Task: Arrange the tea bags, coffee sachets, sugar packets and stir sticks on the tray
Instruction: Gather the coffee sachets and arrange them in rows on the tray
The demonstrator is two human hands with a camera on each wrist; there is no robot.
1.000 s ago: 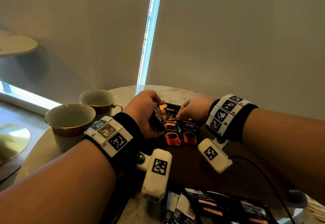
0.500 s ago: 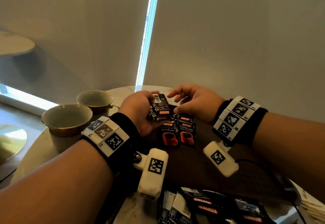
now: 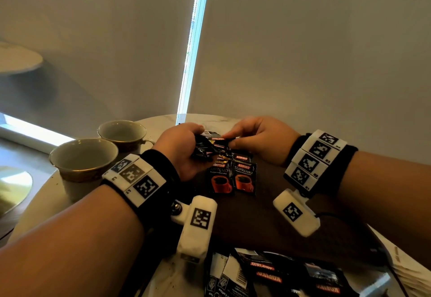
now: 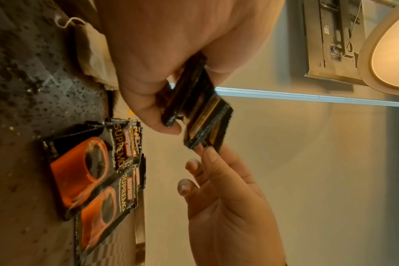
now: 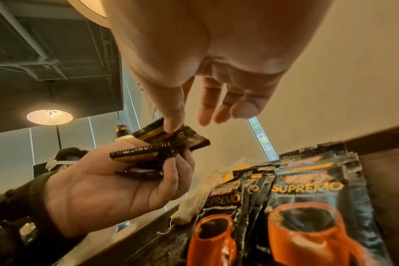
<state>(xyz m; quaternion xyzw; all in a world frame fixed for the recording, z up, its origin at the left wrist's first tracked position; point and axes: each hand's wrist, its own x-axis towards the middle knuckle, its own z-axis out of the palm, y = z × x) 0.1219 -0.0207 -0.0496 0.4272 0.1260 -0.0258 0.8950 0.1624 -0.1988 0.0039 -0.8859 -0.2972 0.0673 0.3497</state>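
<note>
Head view, table: round, pale marbled top, carrying everything below.
Tray: dark brown, lying on the table between the two forearms; the wrist views show a speckled, checkered surface.
Cups: two pale cups with a gold band, standing on the table left of the tray, the far one just behind the near one.
Loose sachets: a dark pile at the near edge of the table, red "KOPIKO" labels seen upside down.
Laid sachets: black coffee packets side by side on the tray, overlapping others behind; they read "KOPIKO" in red, "SUPREMO" in gold, with an orange cup of coffee printed below.
Tea bags: pale paper bags with string, on the tray beside the laid sachets.
Left hand: fingers curled round a small stack of black sachets, held above the tray's far end.
Right hand: thumb and forefinger pinch the top sachet of that stack, the other fingers loose and extended.
Top sachet print: gold stripes and a serrated edge; its writing cannot be read.
</note>
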